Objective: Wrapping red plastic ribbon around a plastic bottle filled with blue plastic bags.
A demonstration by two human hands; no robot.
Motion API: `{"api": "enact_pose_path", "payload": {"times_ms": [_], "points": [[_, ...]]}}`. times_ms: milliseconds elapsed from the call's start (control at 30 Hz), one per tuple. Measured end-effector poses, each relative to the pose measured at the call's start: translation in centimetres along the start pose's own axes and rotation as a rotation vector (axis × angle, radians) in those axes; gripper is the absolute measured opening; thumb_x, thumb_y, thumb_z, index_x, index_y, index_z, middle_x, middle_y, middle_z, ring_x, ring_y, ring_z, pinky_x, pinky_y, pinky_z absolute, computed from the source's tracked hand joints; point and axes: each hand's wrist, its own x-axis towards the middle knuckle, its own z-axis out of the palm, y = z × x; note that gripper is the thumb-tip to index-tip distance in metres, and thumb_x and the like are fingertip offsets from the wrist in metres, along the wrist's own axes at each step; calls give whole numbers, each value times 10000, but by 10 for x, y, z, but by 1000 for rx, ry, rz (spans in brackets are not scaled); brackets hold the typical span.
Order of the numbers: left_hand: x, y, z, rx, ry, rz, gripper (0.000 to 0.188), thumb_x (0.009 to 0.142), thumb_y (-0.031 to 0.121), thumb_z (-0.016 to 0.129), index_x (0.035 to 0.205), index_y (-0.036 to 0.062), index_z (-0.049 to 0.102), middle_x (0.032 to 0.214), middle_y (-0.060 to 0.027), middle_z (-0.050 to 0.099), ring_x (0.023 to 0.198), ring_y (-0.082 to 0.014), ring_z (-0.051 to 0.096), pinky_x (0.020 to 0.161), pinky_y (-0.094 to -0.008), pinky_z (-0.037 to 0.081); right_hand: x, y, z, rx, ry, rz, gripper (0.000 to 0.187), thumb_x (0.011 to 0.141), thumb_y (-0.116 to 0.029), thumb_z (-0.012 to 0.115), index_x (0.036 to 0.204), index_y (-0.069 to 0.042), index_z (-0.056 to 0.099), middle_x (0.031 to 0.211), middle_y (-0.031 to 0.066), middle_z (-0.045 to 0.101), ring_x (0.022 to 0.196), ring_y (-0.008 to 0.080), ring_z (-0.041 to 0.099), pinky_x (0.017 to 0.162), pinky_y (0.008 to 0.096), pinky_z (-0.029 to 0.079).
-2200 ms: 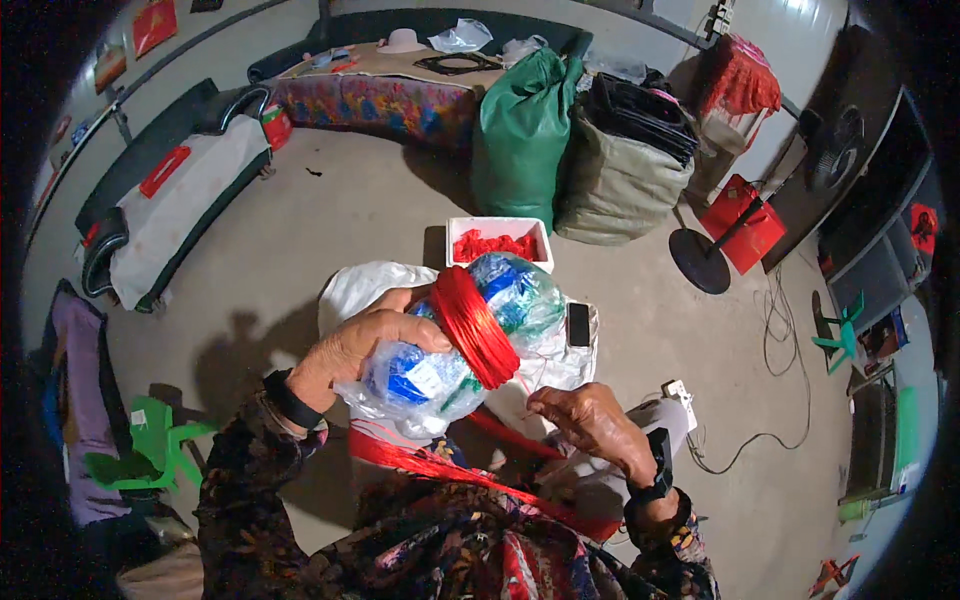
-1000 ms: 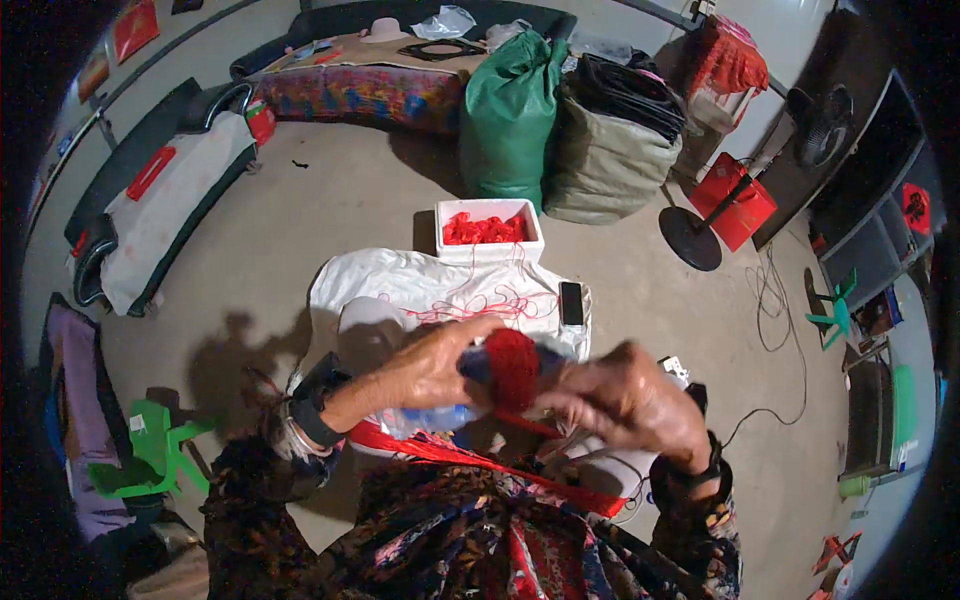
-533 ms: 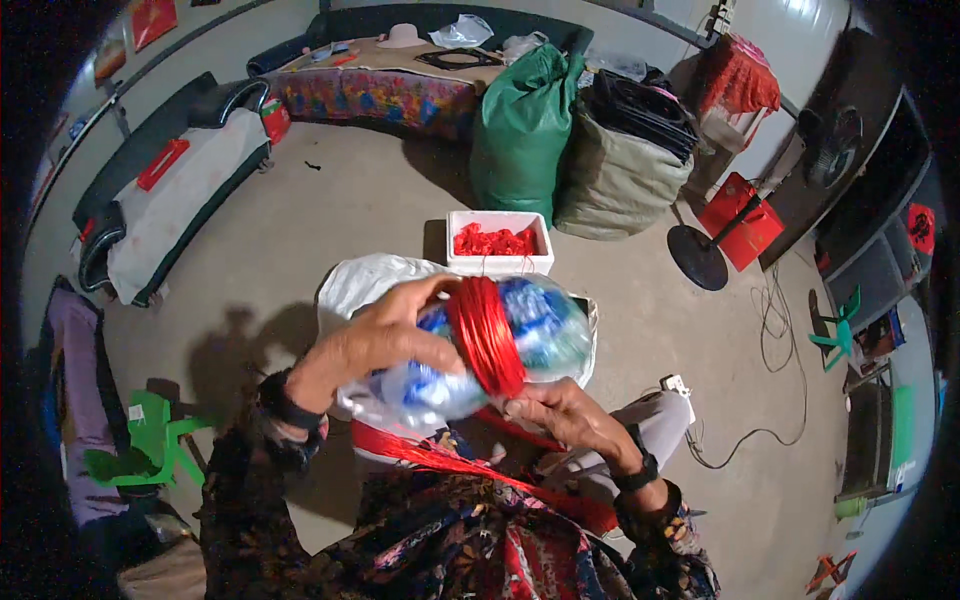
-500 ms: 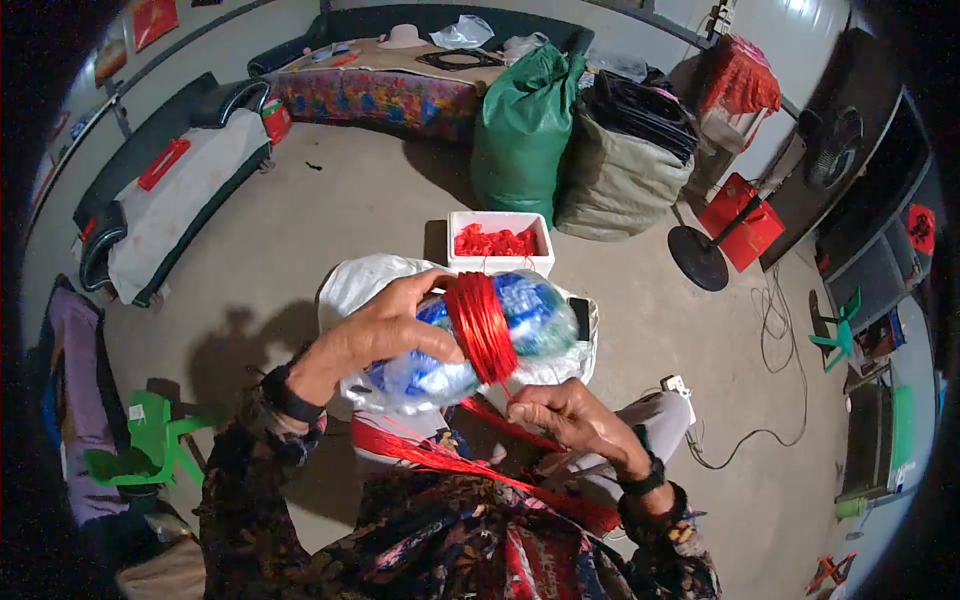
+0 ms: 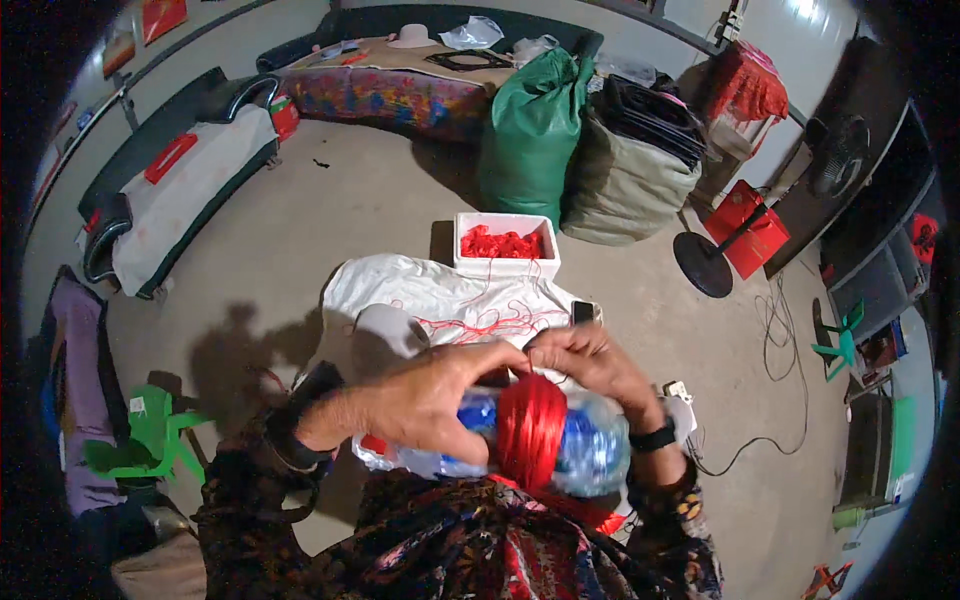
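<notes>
A clear plastic bundle (image 5: 590,450) with blue inside lies across my lap, and a thick band of red cord (image 5: 530,430) is wound around its middle. The fingers of my left hand (image 5: 425,400) curl over the bundle's left part, the thumb pressed beside the band. At the top of the band my right hand (image 5: 590,365) pinches the red cord, its fingertips close to those of the left hand. What lies directly between the fingertips is too small to make out. More red cord shows below the bundle, partly hidden by it.
Loose red strands (image 5: 490,322) lie on a white cloth sheet (image 5: 365,280) before me. Beyond it stands a white foam box (image 5: 505,267) holding red cord. A dark phone-like object (image 5: 582,312) rests at the sheet's right. Farther back are a green sack (image 5: 530,140) and a fan (image 5: 703,262).
The bundle has come nearer my body, uncovering the sheet and its red strands. My right hand has moved from below the band to its top edge, close to my left hand.
</notes>
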Motion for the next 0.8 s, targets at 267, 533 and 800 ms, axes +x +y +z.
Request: {"api": "enact_pose_path", "payload": {"times_ms": [267,533,800], "points": [[4,-56,-34,-415,295,-273,772,609,133,801,1311,2,509,1232,-82,595,1150,-179,546,1049,-337,383,-25,-12,52,-402,-68,5,206,918,-101,586,1087,-24,674,898,128,711,792,199,694,655,331,546],[10,-74,5,28,-8,-32,765,650,254,793,1305,8,484,1201,-129,590,1146,-233,555,1013,-345,415,-28,-81,12,-574,-39,-227,135,912,-126,646,941,-10,710,899,112,718,763,211,688,707,325,527],[-2,-18,-19,-295,90,-74,753,596,165,823,1269,-7,532,1193,-99,601,1145,-171,534,1025,-327,387,-23,35,30,-424,100,-327,281,936,-230,642,1175,-82,655,1102,80,694,1003,219,639,866,331,498]]}}
